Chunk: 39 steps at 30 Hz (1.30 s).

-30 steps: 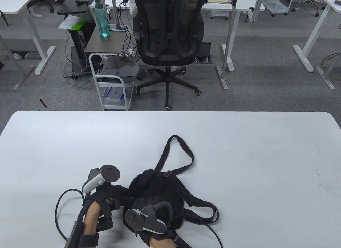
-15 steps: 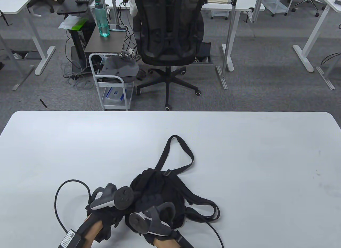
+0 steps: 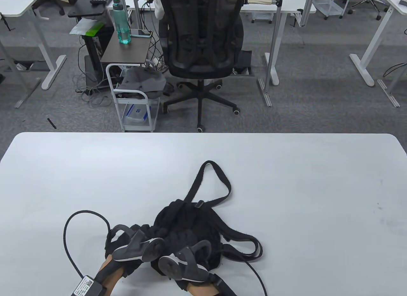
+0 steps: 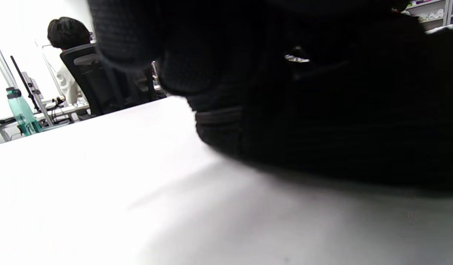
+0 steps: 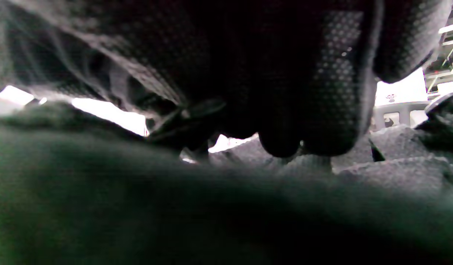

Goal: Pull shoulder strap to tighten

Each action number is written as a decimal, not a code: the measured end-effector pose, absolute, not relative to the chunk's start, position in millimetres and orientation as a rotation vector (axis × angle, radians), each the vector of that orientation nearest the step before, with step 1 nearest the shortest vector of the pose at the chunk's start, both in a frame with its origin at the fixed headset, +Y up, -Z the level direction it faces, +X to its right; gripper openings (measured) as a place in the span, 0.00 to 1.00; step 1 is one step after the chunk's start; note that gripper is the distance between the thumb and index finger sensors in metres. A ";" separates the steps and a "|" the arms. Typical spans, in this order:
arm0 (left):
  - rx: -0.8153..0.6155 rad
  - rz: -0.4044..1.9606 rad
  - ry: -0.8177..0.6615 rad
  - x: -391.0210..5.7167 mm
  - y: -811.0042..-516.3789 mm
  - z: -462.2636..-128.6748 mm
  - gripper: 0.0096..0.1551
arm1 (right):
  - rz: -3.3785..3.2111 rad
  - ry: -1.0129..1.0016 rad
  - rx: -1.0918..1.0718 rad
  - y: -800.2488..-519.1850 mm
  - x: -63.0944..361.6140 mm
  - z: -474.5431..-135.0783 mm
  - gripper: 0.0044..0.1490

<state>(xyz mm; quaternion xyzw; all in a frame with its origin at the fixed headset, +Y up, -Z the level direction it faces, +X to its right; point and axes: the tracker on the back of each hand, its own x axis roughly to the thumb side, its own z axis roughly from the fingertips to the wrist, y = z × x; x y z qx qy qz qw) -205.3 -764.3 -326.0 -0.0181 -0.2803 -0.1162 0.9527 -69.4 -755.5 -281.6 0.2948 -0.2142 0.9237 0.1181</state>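
At the near edge of the tabletop (image 3: 286, 168), about midway along it, both hands are down on the black bag (image 3: 187, 224). The left hand (image 3: 127, 245) has slid in from the bag's left side over the last second and turned over, its tracker now tipped toward the right hand (image 3: 187, 264), which has barely shifted. That looks like the left hand settling on the bag to brace it, so the pull itself has probably not begun: both straps lie almost as they did.

The table view hides both sets of fingers under the trackers. In the left wrist view, dark gloved fingers (image 4: 211, 73) sit against black fabric low on the tabletop, but whether they curl round anything I cannot tell. In the right wrist view, fingers (image 5: 285, 110) press down into mesh and fabric; a grip there cannot be made out either.

Just right of the hands, one shoulder strap (image 3: 248, 245) lies in a flat loop touching the bag. Farther out, the other strap (image 3: 219, 178) runs from the bag's far side toward the tabletop's middle in a tall loop. Only the table view shows these loops; only the wrist views show the fingers in contact with the cloth.
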 end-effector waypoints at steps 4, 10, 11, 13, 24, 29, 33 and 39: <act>-0.092 -0.093 -0.545 -218.4 -765.8 -336.3 0.38 | 2.703 -0.724 0.927 -751.1 -71.7 -276.8 0.24; -0.141 0.067 -0.509 -233.2 -768.5 -346.8 0.38 | 2.667 -0.789 0.938 -745.7 -72.1 -273.7 0.24; -0.131 0.050 -0.513 -231.5 -767.9 -346.6 0.38 | 2.666 -0.775 0.918 -745.7 -70.4 -274.1 0.24; -0.109 0.070 -0.513 -231.0 -767.4 -345.1 0.38 | 2.669 -0.746 0.864 -746.6 -65.8 -275.9 0.24; 0.208 -0.093 -0.560 -201.9 -756.6 -321.6 0.38 | 2.091 -0.002 0.356 -769.5 -21.8 -304.6 0.36; 0.276 -0.104 -0.597 -189.7 -756.8 -312.6 0.38 | 2.077 -0.040 0.257 -769.9 -14.6 -304.8 0.33; 0.326 -0.196 -0.648 -181.5 -755.2 -303.9 0.38 | 2.031 0.051 0.198 -772.7 -12.0 -306.0 0.27; 0.351 -0.259 -0.688 -173.4 -753.6 -295.3 0.39 | 2.001 0.118 0.168 -775.1 -6.9 -309.7 0.23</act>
